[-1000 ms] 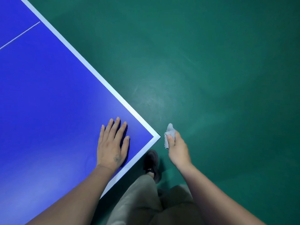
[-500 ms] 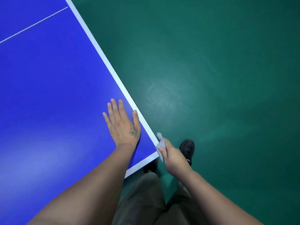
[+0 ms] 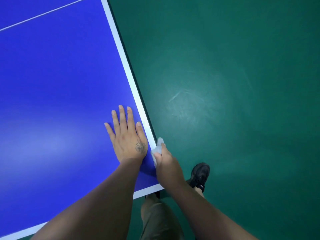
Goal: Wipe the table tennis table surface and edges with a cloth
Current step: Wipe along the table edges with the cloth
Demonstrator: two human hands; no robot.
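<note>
My right hand (image 3: 166, 166) pinches the grey cloth (image 3: 157, 149) against the bench's (image 3: 60, 84) side edge near its corner, left hand (image 3: 127, 137) spread flat beside (most edge apparently left; cleaned areas indistinguishable).

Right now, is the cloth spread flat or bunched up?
Bunched: the cloth is crumpled in the right hand against the table's edge.

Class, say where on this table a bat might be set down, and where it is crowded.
Free: the blue top between the thin white line and the left hand. Crowded: the near corner, where that hand lies flat and the right hand grips the cloth at the edge.
</note>
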